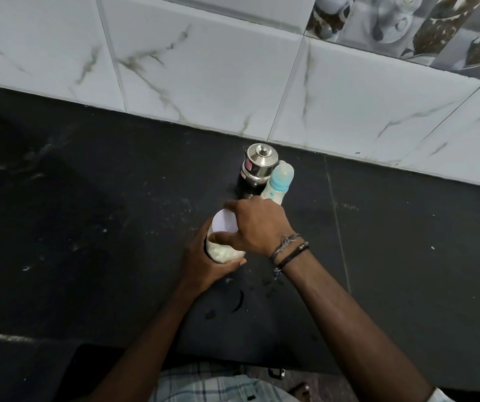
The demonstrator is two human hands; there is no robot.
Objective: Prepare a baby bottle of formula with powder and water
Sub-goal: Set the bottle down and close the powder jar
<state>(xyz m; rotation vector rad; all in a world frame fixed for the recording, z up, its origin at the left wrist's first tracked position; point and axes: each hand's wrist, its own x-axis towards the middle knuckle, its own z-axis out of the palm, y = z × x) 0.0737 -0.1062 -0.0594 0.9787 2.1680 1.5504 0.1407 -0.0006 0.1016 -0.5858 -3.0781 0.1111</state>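
The left hand (204, 261) is wrapped round the side of a clear jar (223, 250) of pale powder, which looks to be standing on the dark table (87, 227); the right hand (257, 224) reaches over from above, its fingers curled on the white lid (224, 221) as if to turn it, though whether it is being loosened or tightened cannot be told. Behind them, near the tiled wall (204, 68), a small steel pot (259, 165) with its own lid stands touching or just beside the baby bottle (279, 181), capped, with a blue collar. The jar looks light and rigid, probably thin plastic that could flex under a hard squeeze, so a firm hold low on the body seems best while the lid is worked. The powder would spill easily if tipped. The baby bottle is tall and light, likely to topple if knocked; taking it round the middle seems safest
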